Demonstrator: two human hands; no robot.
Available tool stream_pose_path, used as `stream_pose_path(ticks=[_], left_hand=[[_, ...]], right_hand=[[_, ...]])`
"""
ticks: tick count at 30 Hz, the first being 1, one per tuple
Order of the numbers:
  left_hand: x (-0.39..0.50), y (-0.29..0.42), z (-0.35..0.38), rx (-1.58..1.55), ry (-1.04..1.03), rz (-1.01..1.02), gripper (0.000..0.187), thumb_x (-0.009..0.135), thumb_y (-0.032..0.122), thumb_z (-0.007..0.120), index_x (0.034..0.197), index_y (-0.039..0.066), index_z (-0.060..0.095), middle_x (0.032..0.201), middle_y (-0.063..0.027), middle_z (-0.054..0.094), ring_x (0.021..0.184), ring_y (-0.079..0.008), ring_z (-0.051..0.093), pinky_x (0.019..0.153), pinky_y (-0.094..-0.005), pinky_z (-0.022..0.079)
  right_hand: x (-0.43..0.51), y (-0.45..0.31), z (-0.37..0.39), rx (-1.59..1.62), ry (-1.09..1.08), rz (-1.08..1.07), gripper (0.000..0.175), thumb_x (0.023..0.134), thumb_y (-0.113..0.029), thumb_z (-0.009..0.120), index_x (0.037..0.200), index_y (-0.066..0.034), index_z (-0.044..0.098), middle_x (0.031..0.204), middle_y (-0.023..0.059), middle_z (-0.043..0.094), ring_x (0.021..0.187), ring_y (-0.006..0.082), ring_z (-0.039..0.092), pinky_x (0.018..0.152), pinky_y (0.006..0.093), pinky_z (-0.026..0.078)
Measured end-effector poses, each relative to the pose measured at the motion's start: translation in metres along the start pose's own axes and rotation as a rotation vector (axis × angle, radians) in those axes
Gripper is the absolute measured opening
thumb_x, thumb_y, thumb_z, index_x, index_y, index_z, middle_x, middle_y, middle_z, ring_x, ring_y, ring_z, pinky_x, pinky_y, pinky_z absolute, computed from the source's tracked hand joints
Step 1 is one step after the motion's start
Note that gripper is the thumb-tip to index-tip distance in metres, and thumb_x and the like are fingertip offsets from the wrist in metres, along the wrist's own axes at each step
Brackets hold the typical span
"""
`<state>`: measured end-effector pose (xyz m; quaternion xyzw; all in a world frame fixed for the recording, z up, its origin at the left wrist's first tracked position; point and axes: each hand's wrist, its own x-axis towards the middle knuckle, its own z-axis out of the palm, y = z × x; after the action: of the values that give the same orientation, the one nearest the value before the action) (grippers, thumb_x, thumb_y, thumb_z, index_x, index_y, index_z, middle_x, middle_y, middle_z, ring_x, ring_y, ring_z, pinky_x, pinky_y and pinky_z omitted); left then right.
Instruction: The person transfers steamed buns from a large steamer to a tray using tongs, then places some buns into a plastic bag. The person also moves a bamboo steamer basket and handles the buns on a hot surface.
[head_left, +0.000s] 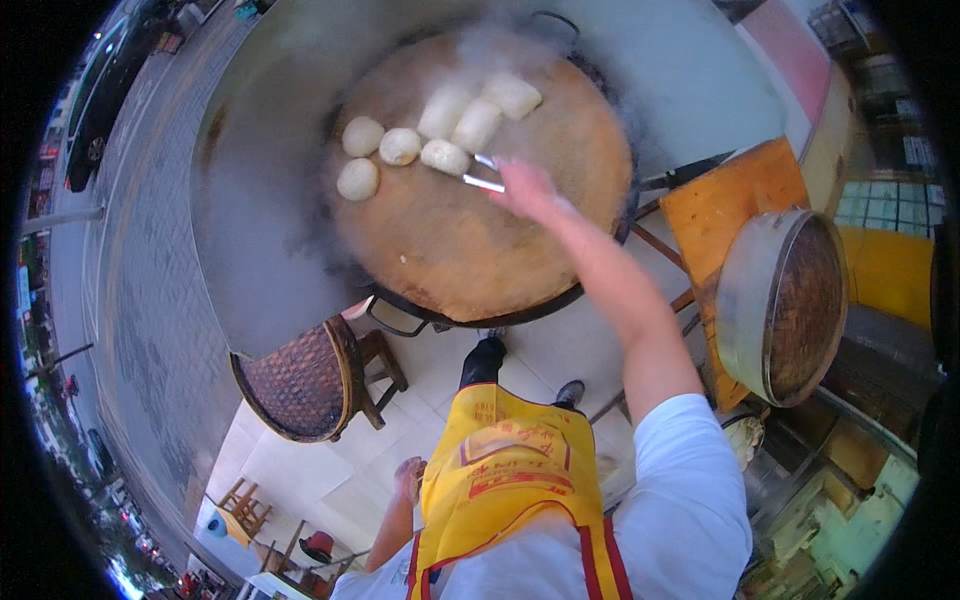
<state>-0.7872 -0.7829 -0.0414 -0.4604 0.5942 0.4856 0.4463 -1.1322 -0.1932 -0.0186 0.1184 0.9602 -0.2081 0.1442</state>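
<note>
My right hand (525, 187) holds a pair of metal tongs (484, 183) over a large round steaming surface. The tips of the tongs are at an oblong pale bun (445, 157); whether they grip it or only touch it I cannot tell. Three round white buns (362, 136) and several larger oblong ones (477, 126) lie to the left of it and above it on the brown steaming cloth or mat (480, 247). Down beside the yellow apron hangs my left hand (409, 478), its fingers curled near the apron's edge; what is in it, if anything, is hidden.
A dark metal pan rim (517, 315) with a loop handle (397, 319) surrounds the mat. Curved sheet metal (247, 247) stands around it. A woven lid (300, 382) leans by a wooden stool (382, 375). At right, a bamboo steamer (780, 307) rests on an orange board (727, 202).
</note>
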Motion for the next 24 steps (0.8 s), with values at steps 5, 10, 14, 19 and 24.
stream_pose_path(ticks=[5, 10, 14, 19, 24], left_hand=[[-0.004, 0.015, -0.006, 0.081, 0.039, 0.008, 0.041, 0.087, 0.029, 0.061, 0.119, 0.004, 0.053, 0.11, -0.012, 0.061, 0.102, -0.0237, 0.058, 0.087, -0.0384, 0.048], [-0.011, 0.038, -0.008, 0.403, -0.05, 0.172, 0.043, 0.088, 0.028, 0.062, 0.121, 0.003, 0.052, 0.113, -0.0129, 0.06, 0.104, -0.0256, 0.057, 0.09, -0.0381, 0.047], [-0.005, 0.062, 0.008, 0.515, -0.116, 0.127, 0.04, 0.089, 0.028, 0.059, 0.12, 0.004, 0.053, 0.11, -0.0132, 0.06, 0.098, -0.0247, 0.06, 0.088, -0.0375, 0.048], [0.007, 0.092, 0.054, 0.595, -0.194, 0.036, 0.037, 0.09, 0.028, 0.058, 0.118, 0.004, 0.055, 0.107, -0.0118, 0.061, 0.094, -0.0231, 0.061, 0.085, -0.0365, 0.048], [0.017, 0.095, 0.122, 0.806, -0.347, 0.082, 0.035, 0.09, 0.028, 0.057, 0.116, 0.004, 0.056, 0.104, -0.0103, 0.062, 0.092, -0.0218, 0.061, 0.083, -0.0356, 0.048]], right_hand=[[-0.047, 0.003, 0.057, 0.523, 0.131, 0.148, 0.052, 0.073, -0.032, 0.074, 0.117, -0.0094, 0.058, 0.099, 0.0156, 0.066, 0.092, 0.0329, 0.064, 0.078, 0.0442, 0.051], [-0.1, 0.016, 0.086, 1.144, 0.167, 0.179, 0.056, 0.068, -0.027, 0.081, 0.116, -0.0089, 0.06, 0.101, 0.0116, 0.068, 0.089, 0.0223, 0.064, 0.081, 0.0347, 0.049], [-0.187, 0.041, 0.089, 1.271, 0.252, 0.089, 0.062, 0.067, -0.025, 0.081, 0.121, -0.0074, 0.057, 0.098, 0.0089, 0.066, 0.091, 0.0193, 0.061, 0.084, 0.0321, 0.047], [-0.361, 0.1, 0.092, 1.399, 0.421, 0.236, 0.075, 0.069, -0.022, 0.08, 0.134, -0.0021, 0.047, 0.105, 0.0081, 0.062, 0.094, 0.0164, 0.057, 0.086, 0.0295, 0.046], [-0.572, 0.149, 0.13, 1.486, 0.681, 0.486, 0.078, 0.07, -0.016, 0.078, 0.138, -0.0013, 0.043, 0.109, 0.006, 0.06, 0.096, 0.0133, 0.056, 0.087, 0.0282, 0.046]])
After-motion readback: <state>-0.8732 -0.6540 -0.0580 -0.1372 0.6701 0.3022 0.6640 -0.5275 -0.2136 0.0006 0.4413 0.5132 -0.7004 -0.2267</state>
